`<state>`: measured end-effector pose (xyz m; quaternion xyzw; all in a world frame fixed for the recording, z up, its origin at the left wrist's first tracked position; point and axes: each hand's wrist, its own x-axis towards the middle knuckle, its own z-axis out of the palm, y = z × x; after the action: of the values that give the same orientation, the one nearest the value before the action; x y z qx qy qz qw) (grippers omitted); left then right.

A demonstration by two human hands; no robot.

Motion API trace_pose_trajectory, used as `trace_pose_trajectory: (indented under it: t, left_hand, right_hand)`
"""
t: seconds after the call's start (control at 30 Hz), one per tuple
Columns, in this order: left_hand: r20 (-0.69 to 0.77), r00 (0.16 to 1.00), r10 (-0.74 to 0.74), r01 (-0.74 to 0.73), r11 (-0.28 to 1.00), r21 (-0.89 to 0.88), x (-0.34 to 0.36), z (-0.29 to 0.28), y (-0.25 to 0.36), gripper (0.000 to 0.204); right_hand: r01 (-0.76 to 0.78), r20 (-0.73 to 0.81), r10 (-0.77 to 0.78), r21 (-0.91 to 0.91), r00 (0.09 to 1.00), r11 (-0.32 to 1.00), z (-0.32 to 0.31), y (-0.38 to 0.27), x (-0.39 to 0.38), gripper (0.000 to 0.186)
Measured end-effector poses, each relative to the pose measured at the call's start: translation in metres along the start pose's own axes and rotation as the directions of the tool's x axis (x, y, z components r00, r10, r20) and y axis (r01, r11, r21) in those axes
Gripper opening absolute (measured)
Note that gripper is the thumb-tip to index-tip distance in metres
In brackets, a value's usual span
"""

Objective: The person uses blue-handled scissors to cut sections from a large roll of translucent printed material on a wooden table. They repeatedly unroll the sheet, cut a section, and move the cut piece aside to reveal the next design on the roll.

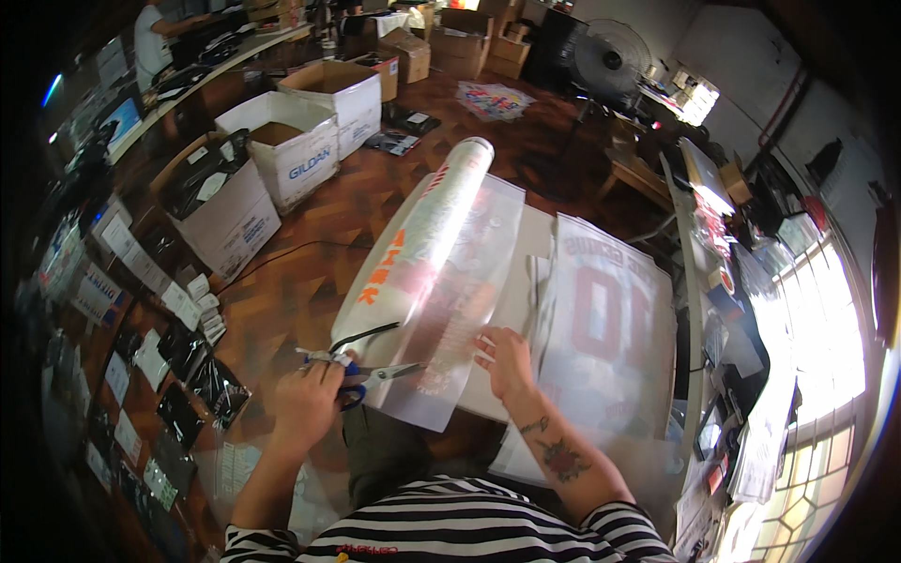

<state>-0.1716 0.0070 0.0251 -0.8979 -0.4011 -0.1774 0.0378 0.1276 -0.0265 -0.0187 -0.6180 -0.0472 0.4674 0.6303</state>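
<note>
And the left hand (314, 387) gripped the scissors (380, 375), blades over the film (469, 300) on the table's (527, 319) left; right hand (507, 361) beside it, fingers curled, whether pinching I couldn't tell!

striped in black and white on the shirt (450, 516). blue at the handles of the scissors (379, 376), silver along the blades (398, 371). printed in orange and pink on the whitish roll (427, 242). dull pinkish on the pale stacked sheets (605, 314). patterned in light and dark brown on the floor (291, 289).
</note>
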Motion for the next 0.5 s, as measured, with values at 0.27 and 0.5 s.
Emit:
trace_pose_trajectory:
  t: [0.27, 0.5]
  left_hand:
    - [-0.207, 0.978, -0.027, 0.035, 0.999, 0.036, -0.001, 0.014, 0.001, 0.032]
    - [-0.425, 0.779, -0.461, 0.402, 0.887, -0.226, -0.002, 0.057, -0.001, 0.019]
  right_hand:
    - [0.196, 0.186, -0.101, -0.607, 0.977, 0.770, 0.031, -0.056, 0.034, 0.024]
    - [0.515, 0.218, -0.502, -0.623, 0.837, 0.589, 0.001, -0.142, 0.000, 0.022]
